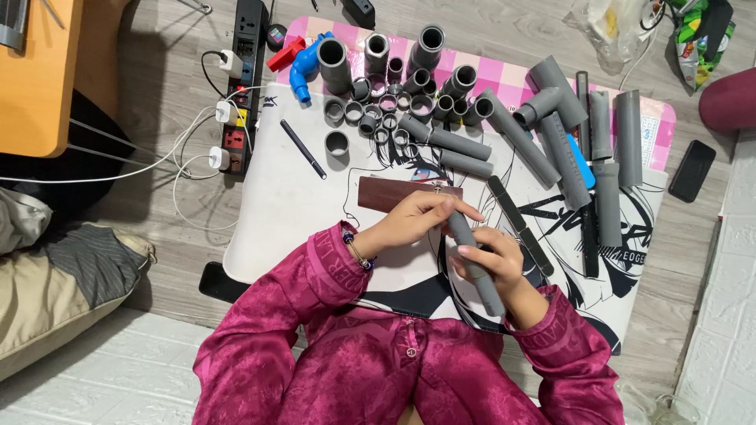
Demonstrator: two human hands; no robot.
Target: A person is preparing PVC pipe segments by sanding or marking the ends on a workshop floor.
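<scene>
Grey pipe (476, 264), a short straight length, lies slanted in our two hands above our lap, over the near edge of a white printed mat (276, 212). Our right hand (492, 264) wraps its fingers around the middle of the pipe, closed on it, with the lower end sticking out past the wrist. Our left hand (417, 216) pinches the upper end with curled fingertips, also closed on it. We wear magenta sleeves and a beaded bracelet (356, 250) on the left wrist.

Just beyond the left hand lies a dark brown flat rectangular piece (386, 193). Farther out on the mat stands a cluster of grey pipe rings and short couplings (386, 110), with a lone ring (337, 143) a little apart beside a black pen (303, 148). To the right lie several longer grey pipes (583, 142) side by side. A blue elbow fitting (303, 67) sits at the far left corner. A black power strip (244, 79) with white plugs lies on the wooden floor to the left, and a black phone (692, 171) to the right.
</scene>
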